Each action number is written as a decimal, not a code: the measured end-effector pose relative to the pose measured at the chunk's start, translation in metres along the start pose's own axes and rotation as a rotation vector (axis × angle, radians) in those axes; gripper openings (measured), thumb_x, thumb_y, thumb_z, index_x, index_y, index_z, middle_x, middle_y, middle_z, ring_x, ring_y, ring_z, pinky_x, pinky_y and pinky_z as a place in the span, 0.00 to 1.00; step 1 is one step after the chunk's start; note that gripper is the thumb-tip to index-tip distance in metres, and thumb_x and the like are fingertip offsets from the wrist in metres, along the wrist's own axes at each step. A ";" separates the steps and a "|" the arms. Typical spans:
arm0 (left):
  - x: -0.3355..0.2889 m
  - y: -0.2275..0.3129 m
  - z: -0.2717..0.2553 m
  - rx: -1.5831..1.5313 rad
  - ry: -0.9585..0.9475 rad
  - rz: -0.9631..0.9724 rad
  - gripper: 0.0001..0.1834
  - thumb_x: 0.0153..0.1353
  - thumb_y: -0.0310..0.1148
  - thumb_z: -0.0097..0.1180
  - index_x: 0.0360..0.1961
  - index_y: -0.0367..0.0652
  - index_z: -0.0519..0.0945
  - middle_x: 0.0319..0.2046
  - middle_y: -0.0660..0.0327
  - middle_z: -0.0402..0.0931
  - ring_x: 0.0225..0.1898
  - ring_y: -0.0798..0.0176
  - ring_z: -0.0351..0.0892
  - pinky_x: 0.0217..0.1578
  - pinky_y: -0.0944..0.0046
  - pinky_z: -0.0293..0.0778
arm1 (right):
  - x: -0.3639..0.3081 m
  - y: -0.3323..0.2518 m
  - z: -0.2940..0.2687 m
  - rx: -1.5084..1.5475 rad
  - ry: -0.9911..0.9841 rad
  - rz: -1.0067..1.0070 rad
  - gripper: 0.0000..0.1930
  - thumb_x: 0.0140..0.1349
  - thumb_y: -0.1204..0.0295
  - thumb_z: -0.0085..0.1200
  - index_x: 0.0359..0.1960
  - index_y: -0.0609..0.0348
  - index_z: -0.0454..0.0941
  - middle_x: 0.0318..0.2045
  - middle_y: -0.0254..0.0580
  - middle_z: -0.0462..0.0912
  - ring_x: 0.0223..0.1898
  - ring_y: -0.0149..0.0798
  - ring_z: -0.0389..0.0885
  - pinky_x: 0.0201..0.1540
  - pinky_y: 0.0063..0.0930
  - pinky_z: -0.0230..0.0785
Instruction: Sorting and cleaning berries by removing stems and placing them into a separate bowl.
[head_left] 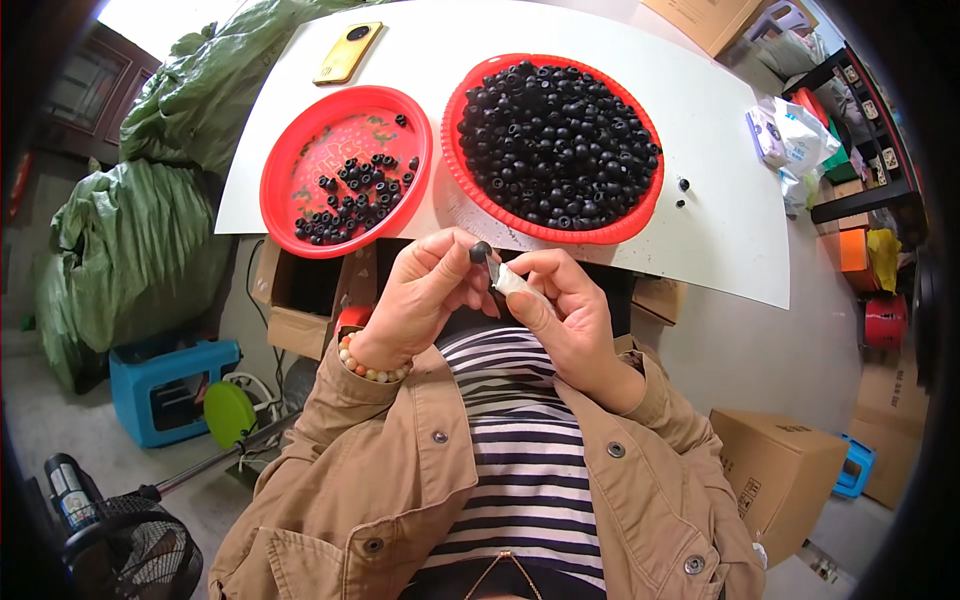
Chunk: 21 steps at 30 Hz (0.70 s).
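Note:
My left hand (425, 290), with a beaded bracelet at the wrist, pinches a small round black piece (480, 252) between thumb and forefinger. In my right hand (570, 320) is a small knife (522, 290) whose handle is wrapped in white; its short blade meets or nearly meets the black piece. Just beyond my hands, a red basin (455, 190) is heaped with similar black pieces (555, 140), many showing a round hole. To its left, a shallower red tray (280, 160) holds a smaller scatter of hollow-looking black pieces (350, 205).
Both red containers stand on a white table (720, 200), the tray overhanging its near edge. A yellow phone (348, 52) lies behind the tray. Two loose black bits (684, 185) rest right of the basin. Cardboard boxes (780, 480), blue stools (165, 390) and green sacks (130, 250) surround me.

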<state>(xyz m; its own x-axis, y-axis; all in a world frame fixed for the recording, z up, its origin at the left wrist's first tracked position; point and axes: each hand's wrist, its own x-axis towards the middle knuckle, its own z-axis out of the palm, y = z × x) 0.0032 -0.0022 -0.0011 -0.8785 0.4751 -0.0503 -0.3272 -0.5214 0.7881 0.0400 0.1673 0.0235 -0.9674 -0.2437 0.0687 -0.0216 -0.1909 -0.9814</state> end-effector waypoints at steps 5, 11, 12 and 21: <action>-0.001 0.001 0.004 0.057 -0.015 -0.017 0.15 0.64 0.40 0.42 0.34 0.38 0.71 0.25 0.64 0.71 0.21 0.75 0.71 0.24 0.73 0.73 | -0.001 0.004 -0.003 -0.087 0.018 -0.006 0.15 0.59 0.68 0.53 0.45 0.60 0.69 0.24 0.32 0.77 0.26 0.18 0.70 0.29 0.12 0.60; -0.001 0.003 0.007 0.086 -0.001 -0.056 0.14 0.64 0.41 0.42 0.33 0.40 0.72 0.25 0.65 0.72 0.20 0.76 0.71 0.21 0.79 0.69 | 0.000 0.000 -0.003 -0.078 -0.012 -0.023 0.17 0.59 0.68 0.52 0.48 0.60 0.69 0.22 0.32 0.77 0.24 0.18 0.69 0.29 0.13 0.61; -0.001 0.002 0.007 0.091 0.002 -0.059 0.14 0.64 0.41 0.42 0.33 0.40 0.72 0.24 0.66 0.73 0.20 0.77 0.71 0.21 0.80 0.69 | 0.000 -0.001 -0.003 -0.080 -0.011 -0.017 0.17 0.59 0.68 0.52 0.48 0.60 0.70 0.22 0.32 0.77 0.25 0.18 0.69 0.29 0.13 0.61; -0.001 0.005 0.008 0.107 0.000 -0.068 0.14 0.64 0.41 0.42 0.33 0.40 0.72 0.24 0.66 0.73 0.19 0.78 0.70 0.21 0.80 0.68 | 0.000 -0.003 -0.005 -0.058 -0.055 0.009 0.16 0.59 0.69 0.52 0.48 0.61 0.70 0.25 0.34 0.78 0.28 0.20 0.72 0.32 0.13 0.64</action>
<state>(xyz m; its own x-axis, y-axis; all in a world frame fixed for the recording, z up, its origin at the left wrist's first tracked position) 0.0056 0.0007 0.0078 -0.8556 0.5067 -0.1058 -0.3470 -0.4098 0.8436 0.0385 0.1725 0.0254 -0.9523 -0.2973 0.0682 -0.0292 -0.1337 -0.9906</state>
